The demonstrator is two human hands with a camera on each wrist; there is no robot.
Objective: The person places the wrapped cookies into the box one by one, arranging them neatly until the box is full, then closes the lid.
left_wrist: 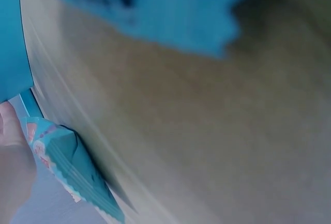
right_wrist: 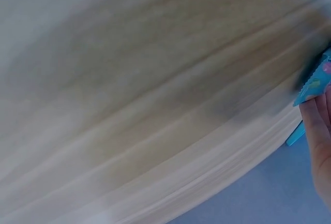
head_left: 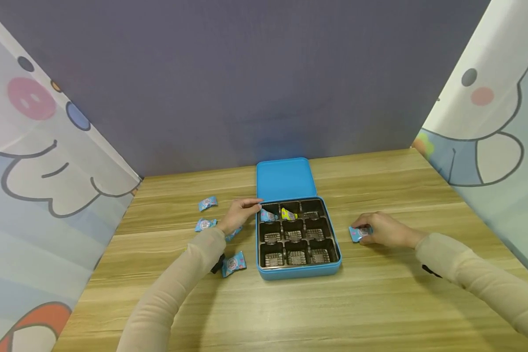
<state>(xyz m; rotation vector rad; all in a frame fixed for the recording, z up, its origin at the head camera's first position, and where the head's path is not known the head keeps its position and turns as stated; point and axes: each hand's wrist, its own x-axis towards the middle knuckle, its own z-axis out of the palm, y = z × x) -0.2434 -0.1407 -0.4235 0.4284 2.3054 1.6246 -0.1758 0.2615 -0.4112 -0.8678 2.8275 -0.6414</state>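
A blue tin box (head_left: 299, 273) stands open in the middle of the table, its black tray divided into several compartments. In its back-left compartment lies a blue candy packet (head_left: 268, 215); a yellow candy packet (head_left: 289, 213) sits in the back-middle one. My left hand (head_left: 239, 215) reaches to the box's left rim near the back corner, fingers mostly extended. Whether it touches the rim cannot be told. Right of the box, my right hand (head_left: 380, 230) pinches another blue candy packet (head_left: 356, 233) low over the table. The right wrist view also shows this packet (right_wrist: 314, 83) at the fingertips.
Several blue candy packets lie left of the box, among them one at the back (head_left: 208, 203) and one in front (head_left: 234, 264). One packet is partly hidden beneath my left forearm (head_left: 176, 288). The box's lid (head_left: 286, 178) lies back near the grey wall (head_left: 268, 83).
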